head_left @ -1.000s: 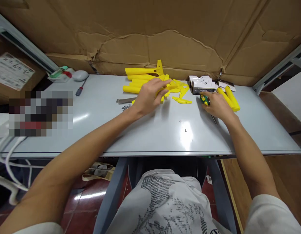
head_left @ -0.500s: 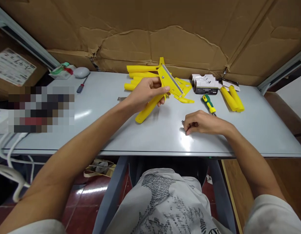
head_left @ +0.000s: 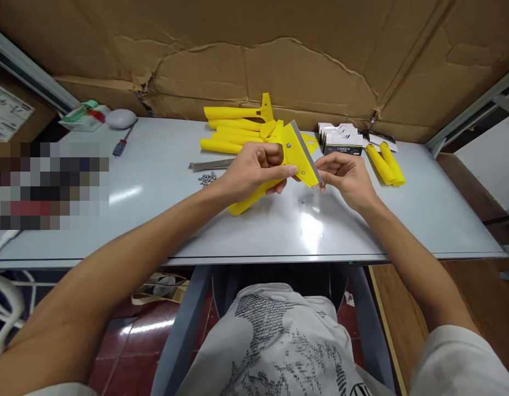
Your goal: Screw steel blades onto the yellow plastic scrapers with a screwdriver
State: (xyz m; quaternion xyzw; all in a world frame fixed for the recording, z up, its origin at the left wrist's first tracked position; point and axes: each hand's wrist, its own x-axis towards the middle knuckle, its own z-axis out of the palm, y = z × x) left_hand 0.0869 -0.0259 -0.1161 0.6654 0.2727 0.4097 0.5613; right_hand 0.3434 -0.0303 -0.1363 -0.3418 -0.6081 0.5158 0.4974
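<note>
My left hand (head_left: 260, 170) is closed around a yellow scraper (head_left: 293, 151), whose handle slants down to the left. A metal blade (head_left: 306, 151) lies along the scraper's right edge, and two screws show on its yellow head. My right hand (head_left: 343, 176) has its thumb and fingers closed at the blade's lower end; some fingertips are hidden behind it. One small screw (head_left: 303, 202) lies on the table below the scraper. To the left, a pile of screws (head_left: 207, 179) sits by a flat metal strip (head_left: 211, 165), partly covered by my left hand.
Several yellow scraper handles (head_left: 232, 112) lie at the back by the cardboard (head_left: 304, 71). Small boxes (head_left: 343, 144) and two yellow handles (head_left: 386, 165) are at the right. A screwdriver (head_left: 120, 146) and a white rounded object (head_left: 121, 118) lie at the far left.
My right hand has risen from the tabletop to the scraper's blade, leaving a screw on the table. My left hand still holds the scraper. The view has shifted slightly, uncovering the pile of screws.
</note>
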